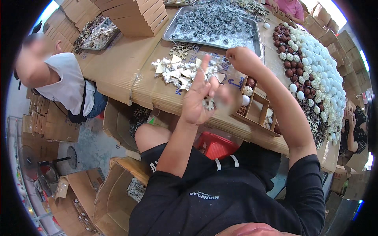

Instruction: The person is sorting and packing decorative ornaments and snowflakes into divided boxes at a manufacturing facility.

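Note:
My left hand (195,103) is raised over the table's near edge, index finger stretched out and the other fingers partly curled. A pale snowflake ornament (208,104) is in its grip, partly covered by a blur. Beyond it lies a pile of white wooden ornaments (183,72). My right hand (245,60) is at the near right corner of a metal tray (258,47), its fingertips pinched together; what they hold is too small to make out. Below my right forearm is a divided cardboard box (258,107) with brown and white balls in some compartments.
Frosted pinecones (214,24) fill the tray. Brown, cream and white balls (315,67) cover the table's right side. Stacked cardboard boxes (132,15) stand at the back left. A person in a white top (69,70) sits at left. A red plastic stool (216,144) is under the table.

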`<act>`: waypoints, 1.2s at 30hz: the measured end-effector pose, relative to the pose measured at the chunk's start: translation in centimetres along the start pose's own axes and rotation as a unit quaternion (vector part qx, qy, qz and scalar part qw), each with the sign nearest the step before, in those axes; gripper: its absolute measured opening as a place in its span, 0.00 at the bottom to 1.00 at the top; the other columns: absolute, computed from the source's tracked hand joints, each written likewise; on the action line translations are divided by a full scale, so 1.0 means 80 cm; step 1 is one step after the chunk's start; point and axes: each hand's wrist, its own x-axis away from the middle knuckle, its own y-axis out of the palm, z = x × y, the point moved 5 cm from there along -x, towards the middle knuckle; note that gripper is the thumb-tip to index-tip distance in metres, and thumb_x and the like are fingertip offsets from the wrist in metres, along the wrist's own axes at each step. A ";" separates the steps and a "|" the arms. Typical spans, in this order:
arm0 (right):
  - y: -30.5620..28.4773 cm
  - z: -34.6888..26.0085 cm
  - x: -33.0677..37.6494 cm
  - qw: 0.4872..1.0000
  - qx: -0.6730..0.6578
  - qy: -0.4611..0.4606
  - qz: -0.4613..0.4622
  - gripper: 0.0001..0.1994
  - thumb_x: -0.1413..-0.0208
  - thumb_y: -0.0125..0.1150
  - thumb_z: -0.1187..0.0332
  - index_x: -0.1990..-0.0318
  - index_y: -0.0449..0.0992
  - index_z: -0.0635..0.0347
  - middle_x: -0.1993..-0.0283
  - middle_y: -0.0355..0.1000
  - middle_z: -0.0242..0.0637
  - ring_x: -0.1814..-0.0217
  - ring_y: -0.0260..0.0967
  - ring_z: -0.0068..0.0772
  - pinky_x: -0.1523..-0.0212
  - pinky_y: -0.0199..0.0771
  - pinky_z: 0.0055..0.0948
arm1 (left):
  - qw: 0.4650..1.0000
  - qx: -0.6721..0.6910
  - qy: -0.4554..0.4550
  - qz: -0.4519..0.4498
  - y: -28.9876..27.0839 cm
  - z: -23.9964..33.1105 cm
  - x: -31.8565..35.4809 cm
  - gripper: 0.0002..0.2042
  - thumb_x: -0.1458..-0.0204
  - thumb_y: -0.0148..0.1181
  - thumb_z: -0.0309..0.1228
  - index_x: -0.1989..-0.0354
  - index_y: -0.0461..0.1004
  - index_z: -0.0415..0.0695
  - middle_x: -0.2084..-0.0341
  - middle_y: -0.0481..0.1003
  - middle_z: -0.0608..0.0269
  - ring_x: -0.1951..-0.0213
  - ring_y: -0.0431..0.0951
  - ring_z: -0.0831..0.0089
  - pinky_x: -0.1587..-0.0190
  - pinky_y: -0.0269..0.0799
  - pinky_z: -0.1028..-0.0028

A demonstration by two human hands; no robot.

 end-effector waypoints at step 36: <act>-0.006 -0.032 0.250 0.522 -0.846 0.105 0.017 0.06 0.31 0.53 0.66 0.57 0.70 0.59 0.70 0.66 0.27 0.78 0.55 0.14 0.79 0.52 0.16 | 0.908 -0.414 -0.070 0.012 0.009 -0.048 0.000 0.42 0.46 0.63 0.21 0.24 0.46 0.39 0.67 0.75 0.65 0.62 0.73 0.80 0.52 0.69 0.78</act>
